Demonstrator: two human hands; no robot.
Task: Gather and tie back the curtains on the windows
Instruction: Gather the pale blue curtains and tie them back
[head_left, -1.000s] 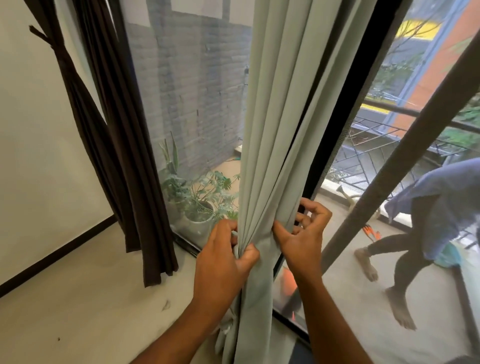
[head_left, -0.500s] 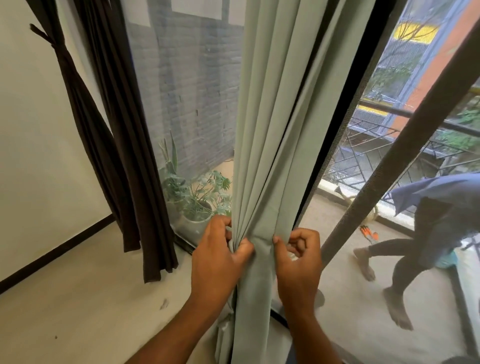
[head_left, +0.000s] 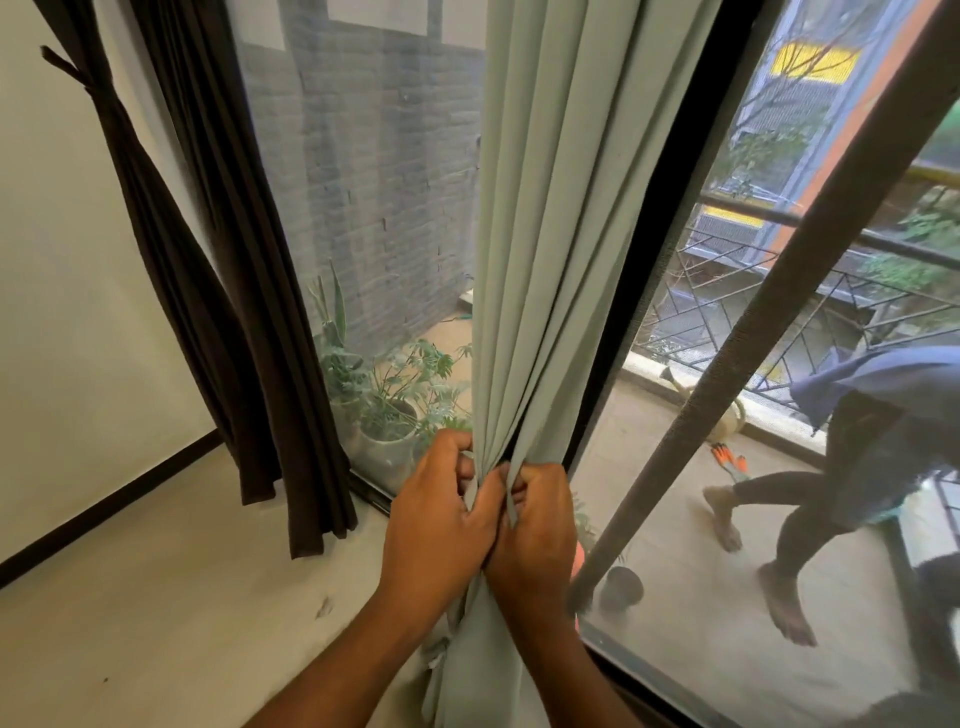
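The pale green curtain (head_left: 540, 270) hangs down the middle of the frame, its long axis running from the top edge to the bottom, and it is bunched into a narrow neck at lower centre. That neck is clamped between both hands: the left hand (head_left: 441, 519) is curled round the folds from the left, the right hand (head_left: 540, 525) from the right, with the knuckles of the two touching. The cloth therefore lies directly between the fingers, and neither hand is nearer than the other. A thin strip of the same cloth (head_left: 511, 499) is seen pinched at the right hand; whether it is a tie band or only a curtain edge cannot be told. The fingertips are hidden behind the folds. At upper left a dark brown curtain (head_left: 156, 218) is already knotted back. The green curtain's lower end is cut off by the bottom edge
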